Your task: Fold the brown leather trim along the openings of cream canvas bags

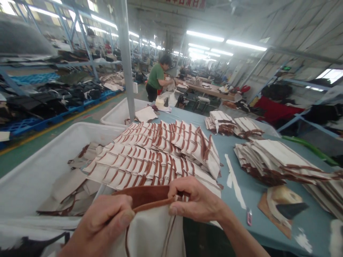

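Observation:
Both my hands grip one cream fabric piece [152, 232] with a brown leather-like top band, held close to me at the bottom of the view. My left hand [105, 223] is closed on its left part, thumb pressed on the brown edge. My right hand [197, 200] pinches the top rim at the right, fingers curled over it. Just beyond my hands, overlapping rows of cream pieces with brown trim [160, 153] lie fanned across the blue-grey table [241, 157].
White bins [32, 178] with loose fabric pieces stand to my left. More stacks [278, 160] sit at the right, smaller piles [233, 125] farther back. A pink small object [249, 216] and white strips lie near the table edge. A person in green [157, 80] works beyond a grey pillar [125, 57].

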Action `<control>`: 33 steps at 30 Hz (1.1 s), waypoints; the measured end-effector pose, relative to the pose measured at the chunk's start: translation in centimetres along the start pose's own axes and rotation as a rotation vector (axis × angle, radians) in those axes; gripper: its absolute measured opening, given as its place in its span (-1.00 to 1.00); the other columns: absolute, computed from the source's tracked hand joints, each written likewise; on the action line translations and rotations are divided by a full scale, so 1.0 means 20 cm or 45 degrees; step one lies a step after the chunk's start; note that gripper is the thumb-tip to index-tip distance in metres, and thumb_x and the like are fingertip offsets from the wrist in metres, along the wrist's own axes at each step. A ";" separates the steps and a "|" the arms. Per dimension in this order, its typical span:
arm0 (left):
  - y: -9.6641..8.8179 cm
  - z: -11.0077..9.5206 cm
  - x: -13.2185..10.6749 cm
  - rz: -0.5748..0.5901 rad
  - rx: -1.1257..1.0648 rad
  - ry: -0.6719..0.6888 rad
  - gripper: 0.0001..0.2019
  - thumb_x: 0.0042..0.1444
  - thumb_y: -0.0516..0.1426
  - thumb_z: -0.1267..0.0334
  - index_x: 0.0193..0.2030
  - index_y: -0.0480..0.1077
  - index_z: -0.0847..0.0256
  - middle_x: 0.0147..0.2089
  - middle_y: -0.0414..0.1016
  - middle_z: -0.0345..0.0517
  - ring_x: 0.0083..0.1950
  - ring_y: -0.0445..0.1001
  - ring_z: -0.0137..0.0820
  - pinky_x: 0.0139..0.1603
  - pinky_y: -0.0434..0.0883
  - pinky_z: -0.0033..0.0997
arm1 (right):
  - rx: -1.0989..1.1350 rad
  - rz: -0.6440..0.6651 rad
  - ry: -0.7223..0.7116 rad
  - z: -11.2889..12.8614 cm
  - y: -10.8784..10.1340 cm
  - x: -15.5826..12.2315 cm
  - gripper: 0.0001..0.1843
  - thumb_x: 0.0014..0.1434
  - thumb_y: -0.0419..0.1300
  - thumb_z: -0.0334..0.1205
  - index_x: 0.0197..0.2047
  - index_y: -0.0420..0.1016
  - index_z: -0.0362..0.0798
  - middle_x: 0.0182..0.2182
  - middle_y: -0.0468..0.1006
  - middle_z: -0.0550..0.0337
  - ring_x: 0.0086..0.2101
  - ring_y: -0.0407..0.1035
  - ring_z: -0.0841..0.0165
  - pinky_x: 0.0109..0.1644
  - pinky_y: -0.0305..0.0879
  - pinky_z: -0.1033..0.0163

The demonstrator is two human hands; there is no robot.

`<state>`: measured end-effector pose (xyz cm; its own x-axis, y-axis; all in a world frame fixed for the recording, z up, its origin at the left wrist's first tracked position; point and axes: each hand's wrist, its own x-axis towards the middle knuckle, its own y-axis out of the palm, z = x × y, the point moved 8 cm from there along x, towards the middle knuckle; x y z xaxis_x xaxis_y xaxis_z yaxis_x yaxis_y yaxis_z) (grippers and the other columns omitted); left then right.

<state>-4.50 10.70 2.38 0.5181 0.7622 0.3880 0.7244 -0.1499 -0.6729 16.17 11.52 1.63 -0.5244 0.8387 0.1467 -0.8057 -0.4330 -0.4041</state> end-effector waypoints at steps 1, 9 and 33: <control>-0.02 0.02 0.00 -0.035 -0.002 -0.009 -0.50 0.57 -0.07 0.06 -0.46 0.28 0.08 -0.54 0.41 -0.28 -0.49 0.44 -0.39 -0.41 0.38 -0.43 | -0.006 0.005 0.010 0.00 -0.01 0.00 -0.34 0.28 0.31 0.42 -0.37 0.52 -0.09 -0.50 0.39 0.33 -0.49 0.22 0.46 -0.39 0.13 0.35; -0.02 0.17 -0.01 -0.027 -0.047 -0.146 -0.66 0.54 0.01 0.10 -0.26 0.47 0.08 -0.29 0.61 -0.25 -0.24 0.59 -0.37 -0.12 0.45 -0.49 | -0.146 0.045 -0.140 0.15 -0.02 0.06 -0.73 0.30 0.39 -0.14 -0.37 0.54 -0.09 -0.48 0.43 0.33 -0.45 0.24 0.47 -0.34 0.10 0.35; 0.09 -0.10 0.14 0.177 -0.344 0.026 -0.75 0.32 0.05 0.37 -0.32 0.51 0.09 -0.44 0.54 -0.42 -0.44 0.48 -0.54 -0.36 0.32 -0.58 | -0.191 -0.137 -0.214 0.15 0.10 0.09 -0.93 0.06 0.27 -0.35 -0.34 0.46 -0.03 -0.47 0.48 0.37 -0.49 0.25 0.49 -0.34 0.16 0.38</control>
<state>-0.81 11.34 3.63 0.6280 0.7101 0.3184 0.7391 -0.4161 -0.5297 12.80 11.12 3.77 -0.4865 0.8052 0.3390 -0.8159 -0.2800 -0.5058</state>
